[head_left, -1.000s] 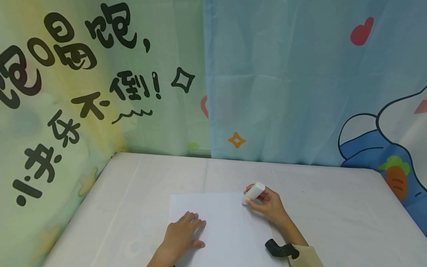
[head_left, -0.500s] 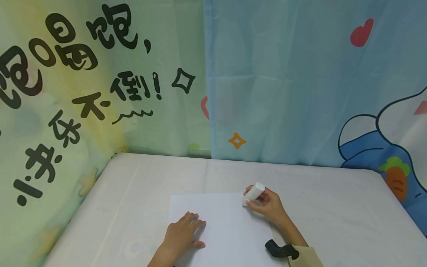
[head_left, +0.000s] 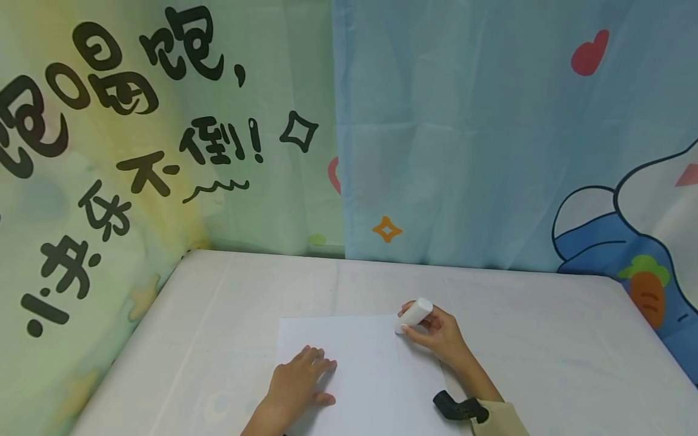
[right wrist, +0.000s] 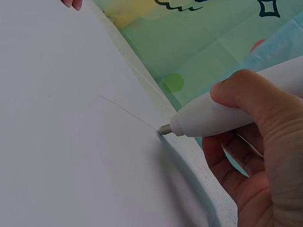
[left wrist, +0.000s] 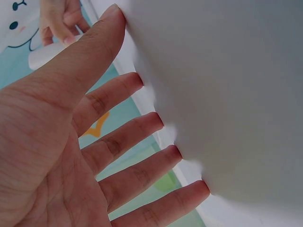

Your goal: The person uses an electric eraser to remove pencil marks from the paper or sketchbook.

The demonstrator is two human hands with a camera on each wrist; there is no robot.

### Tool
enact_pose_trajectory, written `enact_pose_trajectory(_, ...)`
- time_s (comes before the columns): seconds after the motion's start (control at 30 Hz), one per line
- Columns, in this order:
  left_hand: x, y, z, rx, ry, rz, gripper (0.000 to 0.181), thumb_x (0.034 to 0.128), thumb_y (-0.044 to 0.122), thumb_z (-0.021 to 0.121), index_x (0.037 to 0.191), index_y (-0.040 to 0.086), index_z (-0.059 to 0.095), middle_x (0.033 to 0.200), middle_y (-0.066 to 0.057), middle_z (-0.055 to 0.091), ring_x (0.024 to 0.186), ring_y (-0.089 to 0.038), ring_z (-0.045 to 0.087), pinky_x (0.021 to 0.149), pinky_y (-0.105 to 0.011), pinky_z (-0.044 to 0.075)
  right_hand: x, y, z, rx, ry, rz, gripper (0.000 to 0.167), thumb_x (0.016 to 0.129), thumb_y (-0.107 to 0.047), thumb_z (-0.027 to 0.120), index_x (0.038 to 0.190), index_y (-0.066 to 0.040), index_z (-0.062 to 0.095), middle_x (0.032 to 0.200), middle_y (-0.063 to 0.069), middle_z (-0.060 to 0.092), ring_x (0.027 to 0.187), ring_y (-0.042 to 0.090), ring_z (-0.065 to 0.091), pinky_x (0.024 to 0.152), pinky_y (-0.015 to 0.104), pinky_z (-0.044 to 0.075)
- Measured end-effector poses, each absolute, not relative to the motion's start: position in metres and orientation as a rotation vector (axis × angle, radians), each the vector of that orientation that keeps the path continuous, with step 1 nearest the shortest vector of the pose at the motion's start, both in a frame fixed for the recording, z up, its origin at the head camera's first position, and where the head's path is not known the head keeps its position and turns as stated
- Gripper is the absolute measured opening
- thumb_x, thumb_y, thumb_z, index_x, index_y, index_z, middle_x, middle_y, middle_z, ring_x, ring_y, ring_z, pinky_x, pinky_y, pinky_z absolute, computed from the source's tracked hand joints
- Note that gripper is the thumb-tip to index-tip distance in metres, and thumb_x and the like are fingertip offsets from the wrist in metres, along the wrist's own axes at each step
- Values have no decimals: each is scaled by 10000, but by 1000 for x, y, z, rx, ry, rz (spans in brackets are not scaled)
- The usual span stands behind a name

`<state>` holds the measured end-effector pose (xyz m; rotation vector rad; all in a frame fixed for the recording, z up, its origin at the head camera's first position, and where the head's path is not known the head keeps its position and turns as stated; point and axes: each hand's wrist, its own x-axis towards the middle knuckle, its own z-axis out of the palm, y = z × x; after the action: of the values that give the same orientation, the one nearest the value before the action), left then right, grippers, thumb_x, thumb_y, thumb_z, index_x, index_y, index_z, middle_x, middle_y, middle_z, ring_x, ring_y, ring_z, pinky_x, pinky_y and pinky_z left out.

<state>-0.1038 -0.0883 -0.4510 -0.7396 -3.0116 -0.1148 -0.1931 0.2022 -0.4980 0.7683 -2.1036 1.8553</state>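
Observation:
A white sheet of paper (head_left: 376,378) lies on the table. My left hand (head_left: 300,381) rests on its left part with fingers spread; in the left wrist view the fingertips (left wrist: 174,152) touch the paper. My right hand (head_left: 444,334) holds a thick white pen-shaped tool (head_left: 415,315), which looks like an electric eraser, tilted near the sheet's upper right corner. In the right wrist view the tool's narrow grey tip (right wrist: 164,129) meets the paper at the end of a thin faint line (right wrist: 128,112). The thumb lies along the tool's side; some fingers are hidden beneath it.
The table (head_left: 229,290) has a white cover. Printed curtains (head_left: 463,133) with black characters, hearts and a carrot stand behind and at the left. A black wrist mount (head_left: 460,407) sits by the right sleeve (head_left: 497,418).

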Motion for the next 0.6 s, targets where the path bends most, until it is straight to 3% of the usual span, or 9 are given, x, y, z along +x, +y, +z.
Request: enact_pose_trajectory(0.6, -107, -91, -465, -750, -2982, -171, 545, 702, 498, 768, 1160, 220, 669, 1180, -19, 638, 1149, -263, 629, 612, -392, 599, -191, 202, -495, 744, -2127, 1887, 375, 711, 223, 703, 1061, 158, 586, 1037, -85, 686, 985, -2, 636, 850, 135, 515)
